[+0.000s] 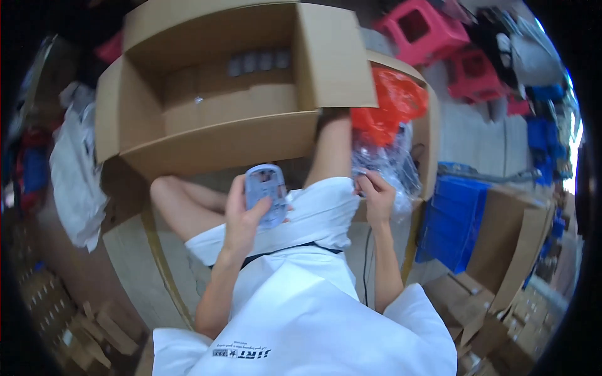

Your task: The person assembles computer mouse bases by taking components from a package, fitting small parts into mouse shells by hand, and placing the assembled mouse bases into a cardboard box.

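Observation:
My left hand [241, 216] is wrapped round a pale blue-grey oval plastic piece [265, 194], its thumb on the face that I see. That face has darker openings or parts in it, too blurred to make out. It is held above my lap, over the white shorts [326, 207]. My right hand [377, 195] is pinched at the hem of the shorts, beside clear plastic bags [392, 163]; what its fingertips hold, if anything, is too small to tell.
A large open cardboard box [219, 135] stands ahead, with several small grey pieces [258, 62] along its inner far side. Red plastic bags [392, 103] fill another box at the right. Beyond are pink stools [423, 28] and a blue crate [453, 219]. White cloth [78, 175] hangs at the left.

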Demonstrator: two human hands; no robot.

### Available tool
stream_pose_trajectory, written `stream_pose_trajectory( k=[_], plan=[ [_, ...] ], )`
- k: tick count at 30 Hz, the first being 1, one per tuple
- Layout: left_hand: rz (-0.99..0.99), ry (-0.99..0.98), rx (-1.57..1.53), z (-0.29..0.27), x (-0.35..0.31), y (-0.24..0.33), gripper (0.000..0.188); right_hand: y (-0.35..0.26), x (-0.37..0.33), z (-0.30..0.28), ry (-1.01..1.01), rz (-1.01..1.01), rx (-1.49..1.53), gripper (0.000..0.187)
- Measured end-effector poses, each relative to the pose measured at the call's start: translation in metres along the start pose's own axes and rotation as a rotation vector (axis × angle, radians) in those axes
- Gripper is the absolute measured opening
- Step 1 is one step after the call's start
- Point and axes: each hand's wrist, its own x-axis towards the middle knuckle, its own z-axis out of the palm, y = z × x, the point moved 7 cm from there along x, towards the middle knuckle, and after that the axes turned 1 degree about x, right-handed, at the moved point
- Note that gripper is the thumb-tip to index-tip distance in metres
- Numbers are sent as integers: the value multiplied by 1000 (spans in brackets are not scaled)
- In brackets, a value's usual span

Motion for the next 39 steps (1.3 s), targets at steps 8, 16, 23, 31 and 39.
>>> stream_pose_trajectory(
  k=[8, 16, 23, 31, 39],
  plan=[
    [254, 54, 181, -24, -20, 23, 43, -109, -69, 140, -439, -327, 2, 23],
    [284, 152, 198, -45, -33, 31, 40, -124, -81, 177, -393, -504, -110, 22],
    [284, 180, 99, -48, -36, 38, 36, -133, -85, 185, -272, -427, -245, 14],
    [378, 252, 154, -50, -31, 39, 33, -126, -86, 197, -213, -422, -255, 7],
    [421, 342, 262, -45, -33, 44, 32, -125, -90, 200, -214, -493, -312, 8]
  ],
)
